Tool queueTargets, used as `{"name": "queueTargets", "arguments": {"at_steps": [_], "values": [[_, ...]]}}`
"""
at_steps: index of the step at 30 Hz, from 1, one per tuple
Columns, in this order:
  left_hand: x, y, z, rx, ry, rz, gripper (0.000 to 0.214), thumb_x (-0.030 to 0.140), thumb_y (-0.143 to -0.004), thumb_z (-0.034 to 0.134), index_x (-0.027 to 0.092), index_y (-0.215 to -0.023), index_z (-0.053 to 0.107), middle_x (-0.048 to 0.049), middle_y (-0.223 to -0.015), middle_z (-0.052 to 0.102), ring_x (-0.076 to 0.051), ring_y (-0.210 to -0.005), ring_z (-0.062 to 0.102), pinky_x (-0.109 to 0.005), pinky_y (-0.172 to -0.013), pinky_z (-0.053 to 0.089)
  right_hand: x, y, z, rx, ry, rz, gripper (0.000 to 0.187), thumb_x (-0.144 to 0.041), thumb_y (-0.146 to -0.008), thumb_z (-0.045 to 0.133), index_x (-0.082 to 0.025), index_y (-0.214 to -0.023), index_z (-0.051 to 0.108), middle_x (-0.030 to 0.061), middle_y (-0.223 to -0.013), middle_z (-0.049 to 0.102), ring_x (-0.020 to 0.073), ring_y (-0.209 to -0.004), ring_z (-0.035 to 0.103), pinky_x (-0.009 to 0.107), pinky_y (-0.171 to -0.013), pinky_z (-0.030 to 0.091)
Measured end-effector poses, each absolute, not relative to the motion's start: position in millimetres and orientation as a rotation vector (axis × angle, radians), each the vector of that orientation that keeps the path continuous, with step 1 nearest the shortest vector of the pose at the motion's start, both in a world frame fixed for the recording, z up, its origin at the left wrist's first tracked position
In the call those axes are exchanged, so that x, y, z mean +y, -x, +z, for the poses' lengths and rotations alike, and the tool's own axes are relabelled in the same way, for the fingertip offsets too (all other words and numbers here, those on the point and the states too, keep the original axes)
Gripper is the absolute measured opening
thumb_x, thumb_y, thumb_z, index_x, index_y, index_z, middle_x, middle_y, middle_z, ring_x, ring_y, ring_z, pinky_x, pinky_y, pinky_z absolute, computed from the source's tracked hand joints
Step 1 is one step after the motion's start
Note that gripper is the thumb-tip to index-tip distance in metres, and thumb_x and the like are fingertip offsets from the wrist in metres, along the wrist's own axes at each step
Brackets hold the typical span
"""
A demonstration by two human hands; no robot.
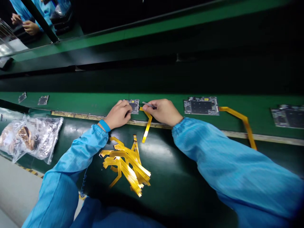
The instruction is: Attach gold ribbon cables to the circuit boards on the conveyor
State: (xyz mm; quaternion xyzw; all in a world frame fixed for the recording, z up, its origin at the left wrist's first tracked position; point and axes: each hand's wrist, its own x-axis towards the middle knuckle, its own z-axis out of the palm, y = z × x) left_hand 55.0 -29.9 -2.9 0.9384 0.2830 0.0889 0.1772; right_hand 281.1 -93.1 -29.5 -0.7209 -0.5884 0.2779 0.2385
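My left hand (118,114) is curled with its fingertips pressing on the left edge of a small circuit board (134,105) lying on the green belt (95,103). My right hand (163,111) is closed on thin metal tweezers (149,104), whose tip points at the board's right side. A yellow flex cable (147,125) runs from the board down over the belt's edge. Below my hands lies a loose pile of yellow flex cables (127,164) on the dark bench.
A larger board (200,106) with a yellow cable (239,120) attached lies right of my hands, another board (288,116) farther right. Two small boards (43,100) lie far left. A clear plastic bag (30,136) sits at left. Another person's hands (28,27) show top left.
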Motion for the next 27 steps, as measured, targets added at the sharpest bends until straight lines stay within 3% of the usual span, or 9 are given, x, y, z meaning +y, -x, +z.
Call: {"name": "queueTargets", "arguments": {"at_steps": [6,16,22,27], "values": [[-31,-59,-3,0.783,-2.662,0.217,0.016,0.013,-0.093,0.054,0.016,-0.097,0.068,-0.0114,-0.107,0.063,-0.027,-0.105,0.057,-0.041,-0.095,0.049,-95,-287,-35,-1.643,1.983,0.744,0.027,-0.043,-0.088,0.065,-0.022,-0.084,0.081,0.0042,-0.077,0.077,0.0194,-0.071,0.065,0.029,-0.061,0.042],[-38,-69,1,0.756,-2.694,0.175,0.02,0.014,-0.095,0.053,0.014,-0.104,0.071,-0.0145,-0.117,0.063,-0.029,-0.111,0.057,-0.044,-0.1,0.052,-86,-301,-21,-1.76,2.002,0.838,0.025,-0.042,-0.087,0.065,-0.024,-0.082,0.08,0.001,-0.068,0.071,0.0151,-0.061,0.057,0.027,-0.054,0.038],[-49,-78,1,0.772,-2.778,0.085,0.035,0.024,-0.1,0.055,0.014,-0.131,0.067,-0.0174,-0.139,0.059,-0.032,-0.125,0.054,-0.048,-0.11,0.048,-86,-307,-18,-1.757,2.042,0.881,0.026,-0.044,-0.088,0.064,-0.024,-0.082,0.08,-0.0002,-0.067,0.07,0.0154,-0.062,0.059,0.026,-0.055,0.04],[-67,-92,8,0.824,-2.884,-0.074,0.051,0.04,-0.104,0.056,0.017,-0.149,0.058,-0.0202,-0.147,0.054,-0.037,-0.133,0.05,-0.049,-0.106,0.047,-89,-310,-15,-1.727,2.094,0.894,0.024,-0.042,-0.088,0.065,-0.024,-0.087,0.081,0.0006,-0.071,0.073,0.0166,-0.065,0.062,0.027,-0.057,0.042]]}}
